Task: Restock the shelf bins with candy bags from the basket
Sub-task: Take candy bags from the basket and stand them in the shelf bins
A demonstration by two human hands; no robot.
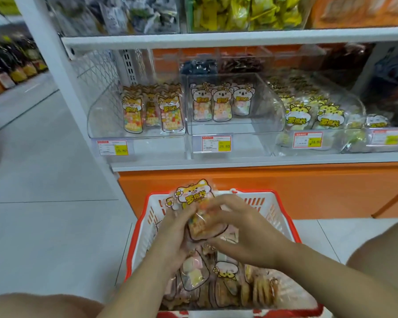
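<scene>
- We see both hands over the basket [147, 214], which sits on the floor [44, 180] in front of the shelf [262, 161].
- Left hand [175, 235]: grip closed on the candy bag [194, 196], fingers wrapped round its left edge.
- Right hand [246, 235]: grip also closed on that same bag, fingers curled over its front and right side.
- The candy bag is held upright just above the basket, with its fox-face top sticking out above the fingers.
- More bags [225, 271] lie piled in the basket, under the hands.
- On the shelf we count three clear bins side by side: the left bin [99, 120] has fox bags standing at the back, the middle bin [262, 111] has three koala bags, and the right bin [360, 111] is heaped with yellow-topped bags.
- Price tags [112, 148] on the bin fronts; the print is too blurred for us to read fully.
</scene>
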